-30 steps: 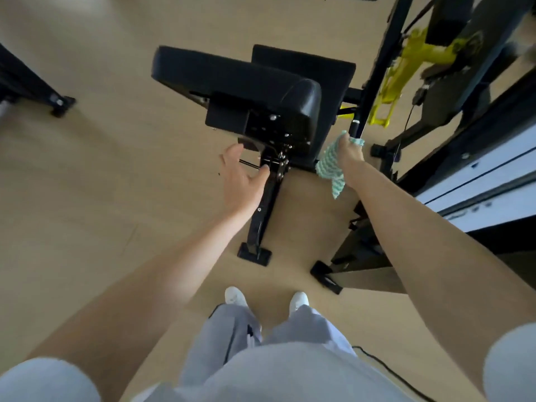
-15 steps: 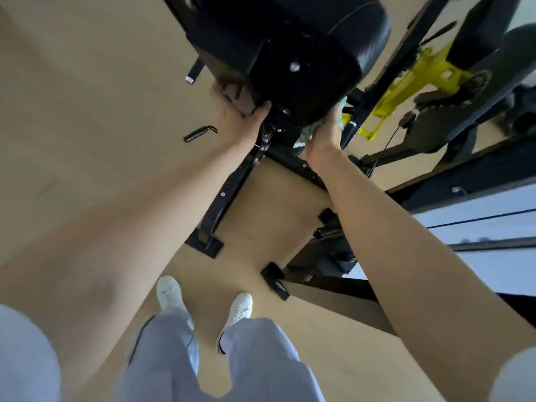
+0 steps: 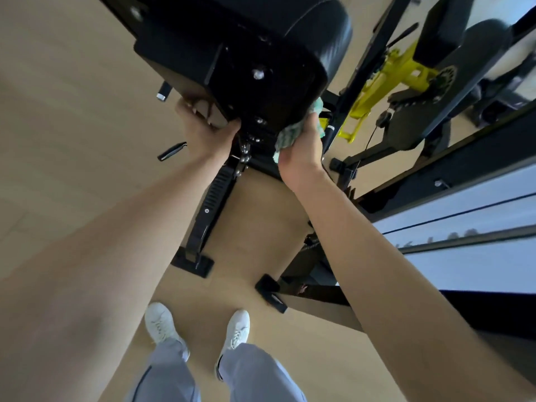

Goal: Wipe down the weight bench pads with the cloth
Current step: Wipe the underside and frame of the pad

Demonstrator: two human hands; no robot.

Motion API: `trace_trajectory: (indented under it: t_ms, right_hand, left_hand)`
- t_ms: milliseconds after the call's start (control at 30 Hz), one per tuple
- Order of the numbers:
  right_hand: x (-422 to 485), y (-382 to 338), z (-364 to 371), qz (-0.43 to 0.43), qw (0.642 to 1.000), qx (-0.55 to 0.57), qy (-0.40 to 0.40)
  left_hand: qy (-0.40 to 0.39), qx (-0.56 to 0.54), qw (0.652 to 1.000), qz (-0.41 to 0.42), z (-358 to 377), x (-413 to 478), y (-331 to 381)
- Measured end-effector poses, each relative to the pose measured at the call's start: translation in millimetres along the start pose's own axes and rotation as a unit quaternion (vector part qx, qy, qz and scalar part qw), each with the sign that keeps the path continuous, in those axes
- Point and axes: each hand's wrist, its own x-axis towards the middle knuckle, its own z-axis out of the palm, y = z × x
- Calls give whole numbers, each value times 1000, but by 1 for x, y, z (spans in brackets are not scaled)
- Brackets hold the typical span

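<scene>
1. your left hand (image 3: 206, 132) is up under the near end of the black bench pad (image 3: 278, 39), fingers curled onto its lower edge and thumb hooked toward the centre bracket, so it grips the pad.
2. your right hand (image 3: 301, 149) holds the cloth (image 3: 293, 130), a green and white piece bunched between your palm and the pad's right underside; the cloth touches the pad there, and part of it sticks out above your fingers.
3. the pad fills the top of the view, tilted so that you see its underside: a flat black plate with a bolt (image 3: 257, 74) near the middle and the stitched, rounded cushion edge to the right.
4. beneath the pad the black frame leg (image 3: 213, 204) runs down between your forearms to a flat foot (image 3: 193, 264) on the pale wooden floor (image 3: 72, 126).
5. a small black handle (image 3: 171, 151) sticks out just left of your left wrist.
6. to the right stands other gym equipment with a yellow bracket (image 3: 385, 79), well apart from your hands.
7. your white shoes (image 3: 162, 323) and grey trousers (image 3: 171, 375) show at the bottom, feet planted just short of the frame foot.
</scene>
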Motion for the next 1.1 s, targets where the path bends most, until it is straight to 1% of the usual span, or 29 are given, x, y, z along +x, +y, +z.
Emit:
trace_trajectory:
  t_ms: [33,133,167,233,300,433,567,667,700,767,833,867,900,967,1000,1100]
  right_hand:
    - [-16,-4,2,-6,1000,2,-7]
    - [-47,-9,-5,-59,997,-19,-38]
    - [-55,-9,-8,-83,994,-40,-51]
    - [-60,-7,-15,-117,985,-115,-61]
    - [-53,-1,-19,-120,977,-167,-60]
    - [-18,5,-21,-94,975,-195,-47]
    - [35,16,-23,-43,976,-210,30]
    - [70,30,-26,6,976,-206,74]
    - [77,36,-28,23,972,-220,84]
    - [85,51,-38,50,952,-288,90]
    - [86,69,-53,80,930,-352,67]
    - [89,80,-64,97,928,-354,63]
    - [93,89,-75,121,928,-347,65]
    - [106,101,-96,133,938,-306,96]
    - [114,104,-104,132,941,-291,112]
    - [137,99,-111,129,947,-214,200]
  left_hand:
    - [-5,-2,1000,3,0,-1,2]
    - [-8,-7,1000,6,0,-3,4]
    - [-8,-4,1000,3,0,-5,5]
    - [-7,-4,1000,-3,-1,-5,7]
    - [-13,-10,1000,-6,-2,-5,7]
    - [-9,-12,1000,8,-2,-6,7]
    - [3,-15,1000,20,-4,-5,0]
    - [-3,-15,999,49,-7,-4,-6]
    - [-3,-25,998,62,-8,-3,-9]
    - [5,-47,996,80,-6,-5,-14]
    - [16,-69,994,86,-4,-8,-18]
    - [19,-81,993,87,-4,-10,-20]
    - [19,-89,991,93,-3,-10,-22]
    - [11,-82,990,117,-3,-8,-32]
    - [3,-66,990,123,-3,-6,-39]
    - [-14,17,990,139,-2,12,-56]
